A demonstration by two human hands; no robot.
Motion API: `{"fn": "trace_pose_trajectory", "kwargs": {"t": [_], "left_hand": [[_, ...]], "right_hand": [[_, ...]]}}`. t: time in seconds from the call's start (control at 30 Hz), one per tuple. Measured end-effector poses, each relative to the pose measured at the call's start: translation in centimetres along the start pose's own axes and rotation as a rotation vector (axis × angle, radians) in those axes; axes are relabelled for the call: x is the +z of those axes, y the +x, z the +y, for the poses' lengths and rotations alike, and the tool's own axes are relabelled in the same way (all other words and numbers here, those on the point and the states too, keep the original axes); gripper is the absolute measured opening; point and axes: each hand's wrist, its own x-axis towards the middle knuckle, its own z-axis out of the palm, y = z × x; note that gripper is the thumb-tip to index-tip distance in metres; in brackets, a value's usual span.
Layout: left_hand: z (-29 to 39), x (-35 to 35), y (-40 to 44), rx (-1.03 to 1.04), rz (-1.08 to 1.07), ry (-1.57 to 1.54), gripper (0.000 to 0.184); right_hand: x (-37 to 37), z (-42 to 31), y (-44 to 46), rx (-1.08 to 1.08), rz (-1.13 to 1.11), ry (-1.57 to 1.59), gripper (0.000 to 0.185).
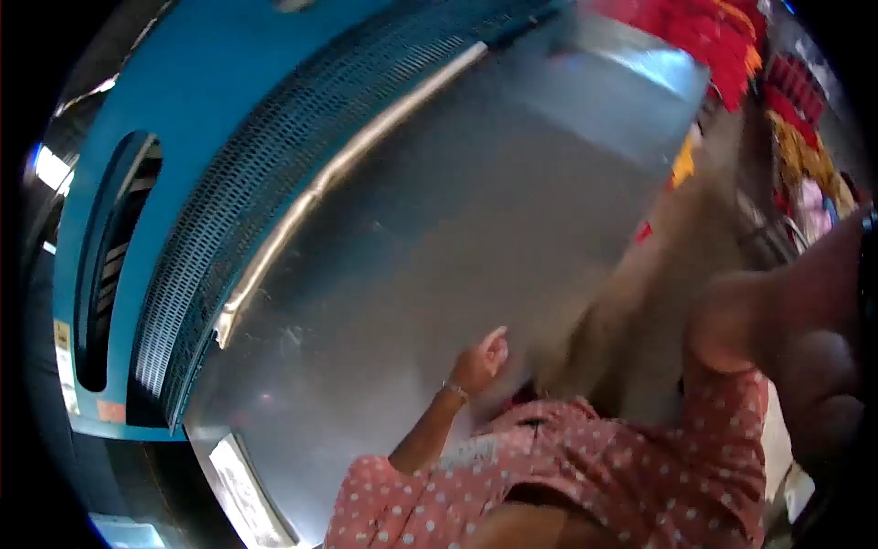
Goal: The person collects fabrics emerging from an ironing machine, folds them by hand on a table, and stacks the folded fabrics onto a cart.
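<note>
A wide bare metal tabletop point(412, 247) lies below me. My left hand point(485, 361), with a bracelet at the wrist, is over its near edge. One finger points out and the others are loosely curled; nothing shows in the hand. My right arm is raised close to the camera at the right edge, and the blurred, shadowed shape there seems to be my right hand point(819, 366). Its fingers cannot be made out, nor can anything it may hold. I wear a pink dotted garment point(585, 467).
Along the table's far side runs a blue machine point(210, 55) with a perforated panel point(265, 146) and a pale metal bar point(315, 188). Red cloth point(695, 41) is heaped at the top right. More coloured cloth point(800, 156) lies farther right, beyond the floor.
</note>
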Motion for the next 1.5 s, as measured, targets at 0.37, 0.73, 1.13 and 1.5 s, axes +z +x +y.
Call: {"fn": "trace_pose_trajectory", "kwargs": {"t": [0.37, 0.73, 1.13, 1.5], "left_hand": [[-14.0, -10.6, 3.9, -0.039, 0.447, 0.008, 0.034], [-22.7, -24.5, 19.2, 0.114, 1.013, 0.347, 0.029], [-34.3, -42.8, 38.2, -0.169, 1.203, 1.065, 0.022], [-24.6, -23.9, 19.3, -0.023, 0.991, 0.545, 0.033]], "right_hand": [[12.0, 11.8, -3.6, 0.466, -0.214, -0.184, 0.040], [34.0, 15.6, 10.7, -0.175, -0.098, 0.253, 0.040], [47.8, 29.2, -18.3, 0.232, -0.859, -0.076, 0.036], [47.3, 29.0, -19.5, 0.582, -0.661, 0.157, 0.026]]}}
